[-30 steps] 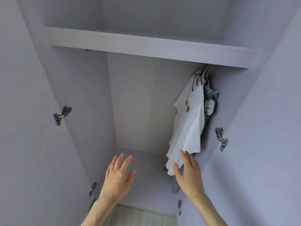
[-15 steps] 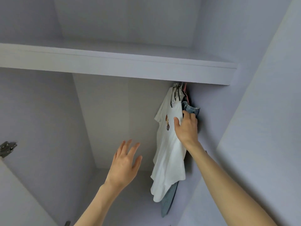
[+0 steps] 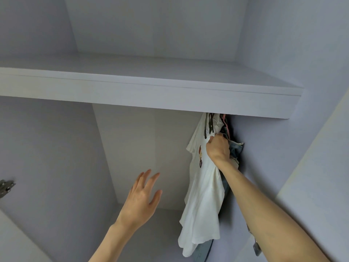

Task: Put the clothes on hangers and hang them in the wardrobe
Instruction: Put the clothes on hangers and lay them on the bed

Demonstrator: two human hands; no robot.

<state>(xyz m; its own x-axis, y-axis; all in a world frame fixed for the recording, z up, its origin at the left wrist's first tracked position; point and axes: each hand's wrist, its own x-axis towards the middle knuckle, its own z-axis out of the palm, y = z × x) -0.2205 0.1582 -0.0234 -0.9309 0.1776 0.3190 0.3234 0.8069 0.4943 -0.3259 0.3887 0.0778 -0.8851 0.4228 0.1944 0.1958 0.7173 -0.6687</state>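
A white T-shirt (image 3: 203,195) with a small printed figure hangs at the right end of the wardrobe, under the shelf (image 3: 151,95). Behind it hangs a denim garment (image 3: 236,151). Dark and pink hangers (image 3: 217,121) show at the top of the clothes; the rail is hidden by the shelf. My right hand (image 3: 218,148) is closed on the shirt's shoulder and the hanger beneath it, between the shirt and the denim. My left hand (image 3: 141,199) is raised in the middle of the wardrobe, fingers spread, holding nothing.
The wardrobe's right side wall (image 3: 264,167) is close behind the clothes. A metal door hinge (image 3: 6,187) sits on the left side panel. Another hinge (image 3: 256,246) shows low beside my right forearm. The back wall (image 3: 141,148) is bare.
My right hand rose from below the shirt's hem to its shoulder and closed there. My left hand lifted slightly and stayed open. The view moved closer and upward.
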